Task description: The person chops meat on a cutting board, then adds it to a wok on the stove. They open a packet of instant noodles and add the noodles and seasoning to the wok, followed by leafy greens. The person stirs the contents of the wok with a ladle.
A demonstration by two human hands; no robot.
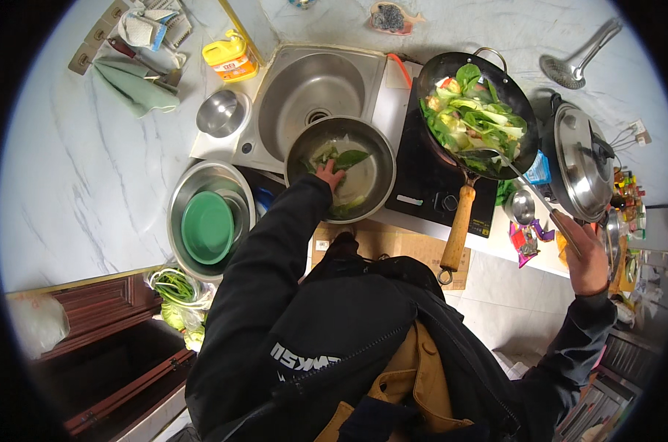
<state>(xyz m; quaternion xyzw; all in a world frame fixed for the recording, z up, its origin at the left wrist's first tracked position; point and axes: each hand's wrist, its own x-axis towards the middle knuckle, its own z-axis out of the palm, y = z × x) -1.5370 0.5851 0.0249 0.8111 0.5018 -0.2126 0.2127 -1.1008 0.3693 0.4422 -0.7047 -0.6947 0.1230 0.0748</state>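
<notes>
My left hand (329,175) reaches into a stainless steel bowl (379,190) that overlaps the front rim of the sink. Its fingers touch a few leafy greens (349,159); whether they grip any is hidden. My right hand (587,257) is closed around the handle of a metal spatula (528,184), whose head rests among the greens in the wok. The black wok (524,99) sits on an induction cooktop (417,182), its wooden handle pointing towards me. Inside it lie cut leafy greens (477,113) with yellowish pieces that look like egg.
Behind the bowl is the steel sink (267,110). A steel basin (174,221) holding a green plastic bowl (207,226) stands left. A lidded pot (580,160) is right of the wok, beside a small metal bowl (520,207). A yellow detergent bottle (232,58) stands behind.
</notes>
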